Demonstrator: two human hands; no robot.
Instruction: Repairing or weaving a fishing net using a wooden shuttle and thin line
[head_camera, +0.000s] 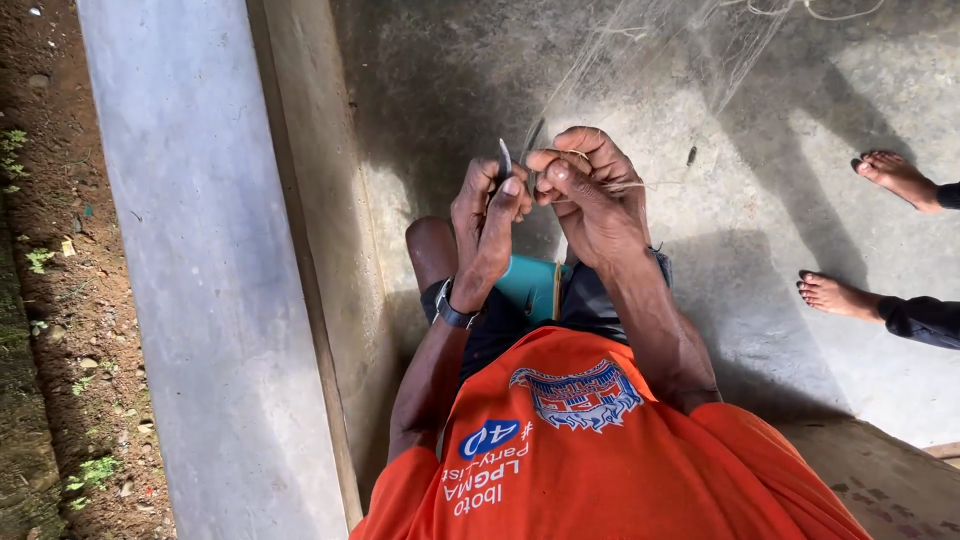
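Head view is looking straight down at two hands raised close together over the person's lap. The left hand (487, 215) is closing finger and thumb around a slim dark netting needle (505, 160), which is standing nearly upright, its point rising just above the fingertips. The right hand (590, 195) is sitting just beside it, almost touching, and is pinching a fold of fine pale fishing net (640, 60) with a thin line (655, 184) running off to the right from its fingers. So both hands are clenched on something, neither one hanging slack. The needle's long axis is running up the picture, away from the body, and the net is lying beyond the hands in that same direction, fanning out over the concrete floor (780, 210). The left hand is nearer the needle; the right is nearer the mesh.

A black wristwatch (452, 308) is sitting on the left wrist. Below the hands a teal object (530, 285) is lying between the knees, partly hidden, and I cannot tell what it is. An orange shirt (600, 460) is filling the lower middle.

To the left, a raised grey concrete ledge (210, 280) is running the length of the picture, with bare soil (60, 300) beyond it, so that side is hemmed in. To the right the floor is lying open, up to another person's two bare feet (870, 235), well apart from the hands.
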